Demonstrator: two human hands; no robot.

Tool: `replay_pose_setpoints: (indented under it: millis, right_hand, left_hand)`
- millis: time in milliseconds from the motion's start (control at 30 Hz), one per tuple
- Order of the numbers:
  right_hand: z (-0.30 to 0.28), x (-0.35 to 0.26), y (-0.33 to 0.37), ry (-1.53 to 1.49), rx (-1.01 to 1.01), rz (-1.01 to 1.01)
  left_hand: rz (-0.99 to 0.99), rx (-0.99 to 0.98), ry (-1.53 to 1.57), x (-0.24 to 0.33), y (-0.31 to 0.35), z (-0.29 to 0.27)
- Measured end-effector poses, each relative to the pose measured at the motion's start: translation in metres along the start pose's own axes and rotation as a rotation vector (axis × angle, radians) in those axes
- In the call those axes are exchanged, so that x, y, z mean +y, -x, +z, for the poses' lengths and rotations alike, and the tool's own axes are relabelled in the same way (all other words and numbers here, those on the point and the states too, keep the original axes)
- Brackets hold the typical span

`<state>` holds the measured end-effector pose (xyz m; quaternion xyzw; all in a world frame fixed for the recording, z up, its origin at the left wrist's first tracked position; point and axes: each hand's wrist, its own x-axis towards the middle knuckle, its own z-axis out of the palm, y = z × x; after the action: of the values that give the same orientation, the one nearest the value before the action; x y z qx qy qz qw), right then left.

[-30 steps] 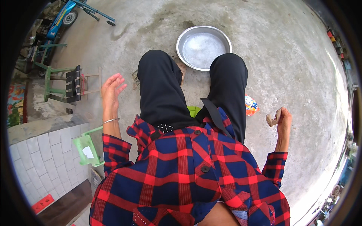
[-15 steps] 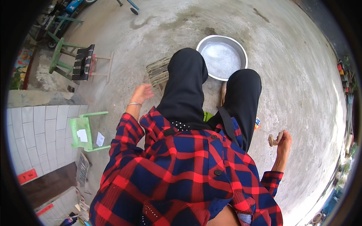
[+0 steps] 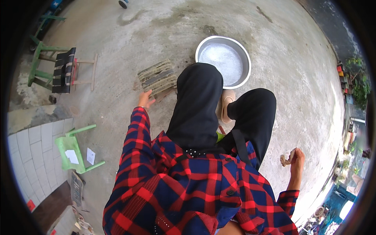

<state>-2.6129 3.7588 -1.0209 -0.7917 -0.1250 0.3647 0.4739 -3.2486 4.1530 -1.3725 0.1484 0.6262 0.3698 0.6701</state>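
My left hand [image 3: 146, 99] reaches down at the near left corner of a low stool [image 3: 157, 76] with a worn, striped woven seat. Its fingertips meet or nearly meet the seat's edge, thumb and fingers apart; I see no grip around it. Out to the right, my right hand [image 3: 298, 157] is closed on a small crumpled beige cloth [image 3: 287, 158], which pokes out past the fingers. Beyond my knees, a round metal basin [image 3: 223, 62] holds cloudy, sudsy water on the floor.
Green chairs [image 3: 41, 66] and a black-strapped wooden seat [image 3: 64, 70] stand at the far left. A light green plastic stool [image 3: 72, 152] lies on its side by the tiled wall [image 3: 31, 150]. Plants [image 3: 357, 84] line the right edge of the concrete floor [image 3: 301, 90].
My left hand has moved forward to the woven stool's corner. My left knee has shifted, baring more of the stool and a shoe. The right hand keeps the cloth, slightly lower in view.
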Motion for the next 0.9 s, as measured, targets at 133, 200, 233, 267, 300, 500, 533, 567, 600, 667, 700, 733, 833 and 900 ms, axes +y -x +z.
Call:
replay_pose_setpoints:
  millis: [133,200,233,267,300,500,533,567,600,667,700,733,833,900]
  right_hand:
    - [0.009,-0.006,0.000,0.012,0.024,0.003]
    - [0.002,-0.010,0.007,0.001,0.081,-0.003]
    - [0.002,-0.013,0.011,0.005,0.077,-0.018]
    - [0.008,-0.017,0.012,0.005,0.052,-0.031]
    - [0.015,-0.019,0.011,-0.001,0.023,-0.041]
    - [0.015,-0.023,0.015,-0.003,0.029,-0.113]
    - [0.015,-0.025,0.015,-0.001,0.017,-0.128]
    - [0.017,-0.028,0.013,0.002,0.006,-0.143]
    - [0.013,-0.031,0.006,0.020,-0.004,-0.164]
    - [0.010,-0.037,-0.015,0.039,0.000,-0.220]
    - [0.029,-0.061,-0.002,0.156,0.071,-0.263]
    - [0.025,-0.087,0.019,0.297,0.113,-0.364]
    - [0.046,-0.117,0.021,0.297,0.093,-0.427]
    - [0.040,-0.124,0.020,0.269,0.094,-0.470]
  left_hand:
    - [-0.072,0.153,0.029,-0.009,-0.033,-0.016]
    - [-0.040,0.170,-0.059,-0.006,-0.023,0.000]
    - [-0.013,0.186,-0.107,0.000,-0.015,-0.001]
    - [-0.002,0.233,-0.102,0.000,-0.023,-0.038]
    - [0.011,0.283,-0.103,0.003,-0.030,-0.076]
    - [0.001,0.653,-0.286,0.018,-0.006,-0.236]
    - [0.020,0.718,-0.315,0.035,-0.002,-0.256]
    - [0.052,0.752,-0.331,0.057,-0.002,-0.268]
    - [0.124,0.750,-0.320,0.084,-0.003,-0.273]
    - [0.287,0.471,-0.149,0.171,-0.012,-0.265]
    - [0.427,0.429,-0.182,0.198,-0.003,-0.214]
    - [0.566,0.177,-0.251,0.208,0.062,-0.089]
    - [0.855,-0.211,-0.388,0.260,0.184,0.076]
    - [0.838,-0.434,-0.366,0.257,0.213,0.150]
